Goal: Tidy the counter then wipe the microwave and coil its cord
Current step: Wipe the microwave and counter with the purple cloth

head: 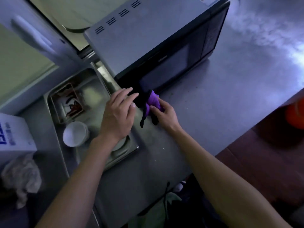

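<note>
The purple cloth [153, 102] should be bunched firmly and pressed flat against the microwave [148, 51] door, wiped in overlapping strokes. The cloth, with a black piece hanging beside it, is pinched by the right hand [164, 112] at the door's lower corner on the desk [230, 96]. The left hand [118, 114] is held relaxed with fingers extended, holding nothing, near the door's edge.

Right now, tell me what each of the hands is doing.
Left hand: open, fingers straight, reaching to the microwave front corner, holding nothing.
Right hand: gripping the purple cloth on the counter.
</note>
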A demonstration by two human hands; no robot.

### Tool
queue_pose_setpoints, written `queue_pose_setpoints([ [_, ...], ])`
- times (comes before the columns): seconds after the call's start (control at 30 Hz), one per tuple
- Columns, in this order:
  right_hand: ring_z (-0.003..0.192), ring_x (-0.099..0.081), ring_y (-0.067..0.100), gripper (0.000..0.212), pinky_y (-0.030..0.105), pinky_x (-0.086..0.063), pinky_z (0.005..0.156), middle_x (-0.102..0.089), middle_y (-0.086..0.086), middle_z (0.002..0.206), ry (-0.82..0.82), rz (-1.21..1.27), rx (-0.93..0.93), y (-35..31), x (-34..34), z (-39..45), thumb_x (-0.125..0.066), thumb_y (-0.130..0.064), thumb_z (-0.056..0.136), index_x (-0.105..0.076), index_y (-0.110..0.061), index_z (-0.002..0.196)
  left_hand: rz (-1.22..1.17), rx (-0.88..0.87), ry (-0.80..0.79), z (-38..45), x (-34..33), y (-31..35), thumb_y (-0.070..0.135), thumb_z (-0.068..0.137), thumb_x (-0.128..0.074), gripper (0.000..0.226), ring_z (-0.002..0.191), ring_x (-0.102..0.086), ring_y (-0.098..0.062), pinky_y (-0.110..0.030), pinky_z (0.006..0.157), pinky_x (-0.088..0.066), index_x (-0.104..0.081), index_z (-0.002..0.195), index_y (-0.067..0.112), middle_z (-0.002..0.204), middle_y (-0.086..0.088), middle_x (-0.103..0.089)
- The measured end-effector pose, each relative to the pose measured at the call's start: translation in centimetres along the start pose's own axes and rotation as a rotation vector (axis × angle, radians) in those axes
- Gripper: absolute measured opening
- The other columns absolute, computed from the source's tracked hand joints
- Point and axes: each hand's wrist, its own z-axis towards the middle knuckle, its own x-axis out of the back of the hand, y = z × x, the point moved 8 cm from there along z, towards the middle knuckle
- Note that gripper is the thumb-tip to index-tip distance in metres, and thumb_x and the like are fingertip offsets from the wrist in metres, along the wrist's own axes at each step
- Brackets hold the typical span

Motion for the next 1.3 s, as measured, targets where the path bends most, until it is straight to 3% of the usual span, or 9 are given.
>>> queue_pose_setpoints([
  [0.1, 0.115, -0.058, 0.012, 0.04, 0.019, -0.041, 0.094, -0.062, -0.001, 0.129, -0.052, -0.249, 0.044, 0.6, 1.0, -0.9, -0.07, -0.024, 0.087, -0.066, -0.031, 0.126, -0.071, 0.093, -0.025, -2.0, -1.6, -0.8, 0.014, 0.097, -0.047, 0.036, 0.123, -0.052, -0.026, -0.041, 0.108, -0.04, -0.065, 0.127, 0.007, 0.131, -0.007, -0.062],
  [0.2, 0.129, -0.049, 0.017, 0.053, 0.009, -0.028, 0.101, -0.052, 0.003, 0.143, -0.11, -0.459, 0.064, 1.9, 1.5, -1.2, -0.075, -0.026, 0.085, -0.06, -0.028, 0.136, -0.131, 0.203, -0.077, -3.7, -3.7, -1.1, 0.01, 0.097, -0.051, 0.034, 0.122, -0.054, -0.025, -0.035, 0.109, -0.039, -0.064, 0.128, 0.008, 0.13, -0.007, -0.063],
  [0.33, 0.131, -0.043, 0.029, 0.058, 0.039, -0.037, 0.111, -0.048, 0.006, 0.147, -0.174, -0.684, 0.113, 3.5, 1.5, -1.1, -0.075, -0.035, 0.085, -0.056, -0.031, 0.14, -0.218, 0.367, -0.145, -5.2, -6.3, -1.2, 0.008, 0.096, -0.053, 0.037, 0.123, -0.055, -0.025, -0.032, 0.108, -0.038, -0.062, 0.131, 0.008, 0.133, -0.008, -0.062],
  [0.47, 0.144, -0.03, 0.031, 0.054, 0.052, -0.031, 0.116, -0.043, 0.007, 0.153, -0.265, -0.817, 0.197, 4.5, 0.9, -1.1, -0.063, -0.039, 0.094, -0.051, -0.024, 0.144, -0.262, 0.489, -0.199, -6.4, -8.5, -1.2, 0.012, 0.097, -0.049, 0.04, 0.127, -0.051, -0.02, -0.035, 0.106, -0.041, -0.057, 0.136, 0.013, 0.138, -0.002, -0.058],
  [0.6, 0.148, -0.026, 0.031, 0.051, 0.054, -0.032, 0.116, -0.039, 0.01, 0.156, -0.356, -0.955, 0.302, 5.2, 2.4, -0.8, -0.059, -0.026, 0.097, -0.049, -0.02, 0.146, -0.285, 0.549, -0.216, -7.0, -10.8, -0.4, 0.012, 0.097, -0.049, 0.039, 0.127, -0.052, -0.019, -0.037, 0.105, -0.043, -0.058, 0.135, 0.013, 0.138, -0.001, -0.057],
  [0.73, 0.153, -0.015, 0.029, 0.053, 0.049, -0.025, 0.121, -0.025, 0.009, 0.163, -0.507, -1.133, 0.388, 6.3, 2.7, -0.7, -0.052, -0.033, 0.102, -0.038, -0.023, 0.152, -0.263, 0.631, -0.305, -8.2, -14.0, 0.1, 0.018, 0.098, -0.049, 0.042, 0.134, -0.044, -0.018, -0.041, 0.108, -0.043, -0.054, 0.14, 0.015, 0.147, 0.001, -0.048],
  [0.9, 0.154, 0.001, 0.024, 0.057, 0.046, -0.009, 0.125, -0.007, 0.007, 0.167, -0.598, -1.252, 0.412, 7.1, 2.4, 0.3, -0.039, -0.041, 0.106, -0.021, -0.029, 0.158, -0.139, 0.636, -0.494, -9.3, -17.7, 0.9, 0.029, 0.099, -0.048, 0.055, 0.149, -0.016, -0.024, -0.045, 0.116, -0.034, -0.036, 0.151, 0.018, 0.163, -0.005, -0.02],
  [1.07, 0.15, 0.018, 0.021, 0.062, 0.054, 0.001, 0.124, 0.007, 0.005, 0.167, -0.652, -1.343, 0.401, 7.9, 2.2, 1.6, -0.034, -0.043, 0.106, -0.002, -0.036, 0.158, -0.095, 0.626, -0.535, -8.5, -18.8, 0.7, 0.033, 0.099, -0.048, 0.065, 0.151, -0.01, -0.032, -0.048, 0.119, -0.027, -0.022, 0.157, 0.018, 0.165, -0.012, -0.01],
  [1.3, 0.154, 0.006, 0.023, 0.057, 0.06, -0.001, 0.122, 0.001, 0.005, 0.167, -0.646, -1.393, 0.411, 7.3, 0.9, 5.3, -0.031, -0.042, 0.106, -0.008, -0.035, 0.158, -0.049, 0.6, -0.529, -7.1, -19.9, -0.7, 0.033, 0.098, -0.048, 0.075, 0.152, -0.006, -0.034, -0.046, 0.121, -0.023, -0.006, 0.159, 0.021, 0.166, -0.012, -0.004],
])
